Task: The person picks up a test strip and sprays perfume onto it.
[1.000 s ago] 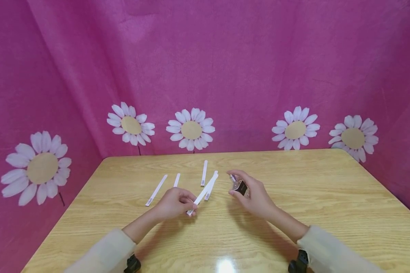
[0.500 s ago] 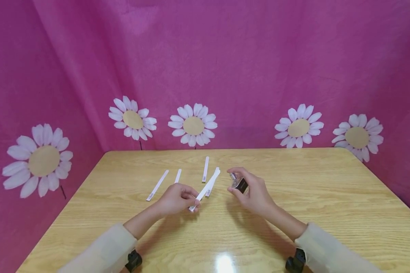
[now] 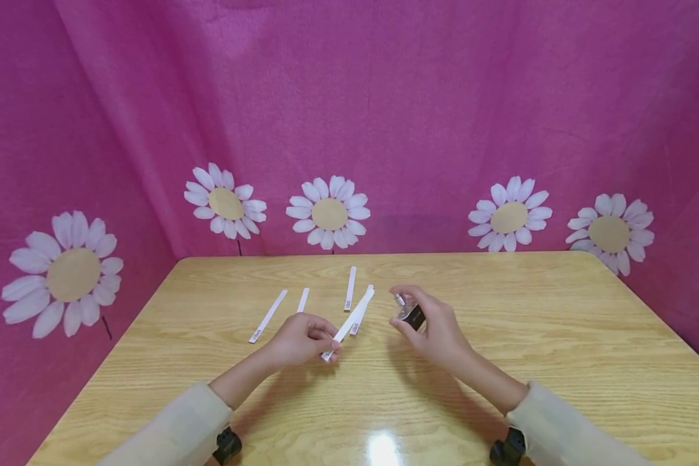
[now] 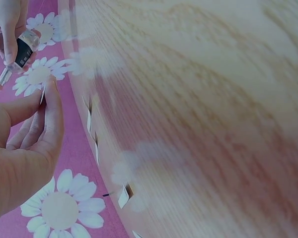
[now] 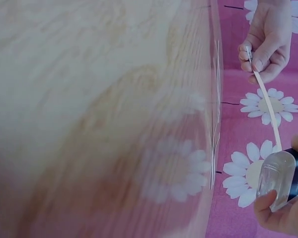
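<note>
Between thumb and fingers, my left hand (image 3: 303, 340) pinches a white paper test strip (image 3: 347, 325) near its printed end. The strip slants up and to the right, above the table. My right hand (image 3: 439, 329) grips a small clear perfume bottle (image 3: 413, 316) with a black label, tilted, its sprayer (image 3: 400, 299) facing the strip. The index finger lies at the sprayer's top. In the right wrist view, the bottle (image 5: 278, 178) is close to the strip's far end (image 5: 274, 124). The left wrist view shows the strip (image 4: 42, 94) edge-on and the bottle (image 4: 25, 52) beyond it.
Several more white strips lie on the wooden table (image 3: 501, 362): one at left (image 3: 268, 316), one partly behind the left hand (image 3: 303, 299), one farther back (image 3: 350, 288), one under the held strip (image 3: 355, 328). A pink curtain (image 3: 413, 129) with daisies hangs behind.
The head view has tilted slightly, so the whole scene sits a little higher. My right hand and the bottle have shifted slightly right over the last half second. Both grips stay the same.
</note>
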Demonstrator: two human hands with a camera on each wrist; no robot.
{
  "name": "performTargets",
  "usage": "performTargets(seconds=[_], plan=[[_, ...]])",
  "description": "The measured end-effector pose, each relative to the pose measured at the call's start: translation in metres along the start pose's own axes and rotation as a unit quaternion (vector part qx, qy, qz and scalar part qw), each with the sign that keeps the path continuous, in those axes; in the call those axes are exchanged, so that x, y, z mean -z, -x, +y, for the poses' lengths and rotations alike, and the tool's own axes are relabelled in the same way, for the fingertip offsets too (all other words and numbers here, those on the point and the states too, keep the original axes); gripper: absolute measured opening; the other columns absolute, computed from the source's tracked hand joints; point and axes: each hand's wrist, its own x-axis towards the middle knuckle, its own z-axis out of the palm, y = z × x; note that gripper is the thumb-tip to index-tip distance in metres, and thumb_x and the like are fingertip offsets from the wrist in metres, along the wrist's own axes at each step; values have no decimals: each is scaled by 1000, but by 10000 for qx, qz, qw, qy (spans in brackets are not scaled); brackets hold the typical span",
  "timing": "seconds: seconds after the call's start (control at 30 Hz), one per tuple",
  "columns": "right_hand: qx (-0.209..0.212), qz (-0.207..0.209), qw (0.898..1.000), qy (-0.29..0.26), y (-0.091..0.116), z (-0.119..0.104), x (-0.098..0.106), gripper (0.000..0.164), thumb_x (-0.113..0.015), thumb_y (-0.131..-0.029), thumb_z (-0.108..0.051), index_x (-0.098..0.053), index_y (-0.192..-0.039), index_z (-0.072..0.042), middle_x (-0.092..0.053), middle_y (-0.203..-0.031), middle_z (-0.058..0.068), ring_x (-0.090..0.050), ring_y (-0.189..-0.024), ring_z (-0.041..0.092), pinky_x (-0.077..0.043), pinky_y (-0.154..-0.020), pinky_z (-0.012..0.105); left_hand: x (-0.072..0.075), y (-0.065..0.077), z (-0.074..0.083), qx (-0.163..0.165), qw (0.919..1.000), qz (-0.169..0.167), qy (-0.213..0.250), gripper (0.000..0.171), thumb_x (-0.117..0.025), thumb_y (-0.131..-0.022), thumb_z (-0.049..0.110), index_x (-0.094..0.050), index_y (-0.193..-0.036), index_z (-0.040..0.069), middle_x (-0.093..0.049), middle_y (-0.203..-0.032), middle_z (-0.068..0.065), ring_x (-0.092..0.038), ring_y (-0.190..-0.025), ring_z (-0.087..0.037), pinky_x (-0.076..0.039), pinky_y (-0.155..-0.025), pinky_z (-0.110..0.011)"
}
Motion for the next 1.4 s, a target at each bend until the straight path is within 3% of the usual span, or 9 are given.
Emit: performTargets(seconds=[0.17,0.37,0.63,0.8,0.97,1.2,1.27,1.4], plan=[[-111,67,9999,-8,1,-1,0,48,-79,-77,-12,-59,-121,-11,-69,-92,5,-60,-75,11,-53,-64,25,1,0,-1,-4,10000,-16,32,15,-65,-87,2,-67,-97,-9,-73,-85,-22,-68,-67,-7,-61,-67,-30],[-318,78,9993,-204,1,-1,5,53,-77,-79,-10,-57,-127,-13,-68,-111,12,-54,-70,10,-45,-45,16,5,0,-1,-5,10000,47,3,17,-65,-87,2,-67,-100,-10,-74,-85,-21,-70,-68,-11,-61,-67,-32],[-438,127,9982,-400,7,8,17,53,-77,-79,-7,-56,-127,-14,-69,-103,17,-45,-55,-2,-41,-40,13,14,-8,-8,337,9980,532,44,18,-66,-86,4,-67,-100,-8,-74,-86,-19,-70,-67,-12,-62,-67,-32],[-565,258,9964,-581,7,11,27,52,-76,-80,-6,-56,-127,-14,-69,-101,20,-51,-60,-3,-44,-40,13,16,-24,-12,972,9882,1158,235,14,-69,-84,5,-69,-95,-4,-75,-84,-16,-68,-62,-9,-59,-59,-25],[-570,292,9958,-660,7,11,35,53,-76,-80,-7,-55,-128,-15,-69,-102,19,-51,-61,-3,-44,-40,15,18,-39,-11,1473,9755,1615,254,18,-70,-85,8,-69,-99,-2,-73,-96,-17,-68,-58,-9,-54,-53,-20],[-434,299,9969,-591,9,10,41,54,-76,-79,-4,-55,-128,-13,-70,-100,19,-52,-62,-3,-43,-40,15,21,-60,-10,1707,9649,1976,269,20,-71,-85,8,-68,-101,-3,-71,-102,-20,-65,-56,-5,-60,-80,-31],[-435,285,9970,-567,10,11,41,54,-76,-78,-3,-56,-127,-12,-70,-100,18,-52,-63,-2,-43,-40,15,23,-66,-12,1773,9622,2053,257,19,-72,-85,8,-68,-100,-3,-71,-100,-20,-66,-56,-5,-59,-82,-30],[-436,265,9968,-616,12,15,42,54,-76,-78,-1,-56,-127,-13,-71,-97,15,-54,-64,-3,-44,-40,18,26,-73,-16,1838,9572,2236,-17,20,-75,-81,9,-71,-95,-4,-72,-96,-19,-66,-57,-7,-60,-67,-23]])
